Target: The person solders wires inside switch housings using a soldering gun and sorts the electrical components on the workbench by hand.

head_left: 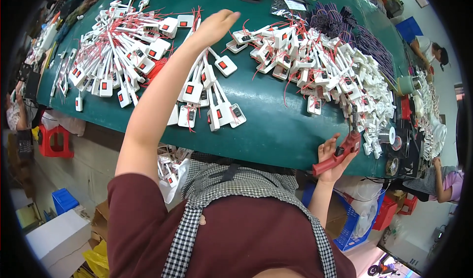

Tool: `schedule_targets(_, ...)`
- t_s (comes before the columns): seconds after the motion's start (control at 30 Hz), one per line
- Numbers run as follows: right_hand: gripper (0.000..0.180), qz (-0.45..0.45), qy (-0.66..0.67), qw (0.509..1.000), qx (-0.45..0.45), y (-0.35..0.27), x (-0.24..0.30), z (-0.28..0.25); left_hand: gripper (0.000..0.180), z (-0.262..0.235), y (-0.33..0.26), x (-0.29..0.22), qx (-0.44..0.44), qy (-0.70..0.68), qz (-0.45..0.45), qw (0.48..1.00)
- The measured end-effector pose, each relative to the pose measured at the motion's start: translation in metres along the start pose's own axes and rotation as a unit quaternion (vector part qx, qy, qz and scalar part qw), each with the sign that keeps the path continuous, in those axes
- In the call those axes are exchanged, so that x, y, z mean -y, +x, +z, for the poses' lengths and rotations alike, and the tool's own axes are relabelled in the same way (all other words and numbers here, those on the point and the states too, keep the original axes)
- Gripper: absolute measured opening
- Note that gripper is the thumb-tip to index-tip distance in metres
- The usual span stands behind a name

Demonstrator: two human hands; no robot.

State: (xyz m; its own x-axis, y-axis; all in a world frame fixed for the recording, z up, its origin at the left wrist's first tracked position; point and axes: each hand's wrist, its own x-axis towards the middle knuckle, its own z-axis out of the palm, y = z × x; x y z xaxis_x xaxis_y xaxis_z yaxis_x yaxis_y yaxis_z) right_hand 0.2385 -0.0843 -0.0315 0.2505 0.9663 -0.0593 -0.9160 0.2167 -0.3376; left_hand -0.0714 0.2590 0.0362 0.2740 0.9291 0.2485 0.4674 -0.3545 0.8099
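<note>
My left hand [216,27] reaches over the middle of the green table [276,135], fingers stretched toward the right, with nothing visible in them. Its forearm passes above white paddle-shaped parts [225,66] with red-and-black switch pieces and thin red wires; some are hidden under the arm. At the near right edge of the table, my right hand [329,162] holds a red soldering gun [339,155], its metal tip pointing away from me. A large heap of similar white parts [315,71] lies beyond that hand.
Another heap of white parts [111,56] covers the left side. Purple wire bundles [335,21] and a plastic bag [286,4] lie at the back. By the right edge stands a white spool [388,136]. People work at both sides; a red stool [55,141] stands left.
</note>
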Motion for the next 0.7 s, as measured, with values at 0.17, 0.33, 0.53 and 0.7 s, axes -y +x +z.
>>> schedule_targets(0.17,0.074,-0.012,0.029,0.999,0.009,-0.002,-0.005,0.002,0.046,0.025,0.037,-0.015,0.339,0.211,-0.030,0.916)
schedule_targets(0.33,0.075,-0.025,0.012,1.000,0.015,-0.003,-0.004,0.001,0.028,0.028,0.051,-0.019,0.272,0.203,-0.001,0.940)
schedule_targets(0.53,0.076,-0.045,0.016,0.999,0.004,-0.006,-0.003,-0.002,0.061,0.033,0.048,-0.013,0.335,0.012,-0.240,0.911)
schedule_targets(0.7,0.072,-0.023,0.031,0.999,-0.001,-0.003,-0.005,-0.007,0.083,0.038,0.017,-0.039,0.351,-0.050,-0.217,0.910)
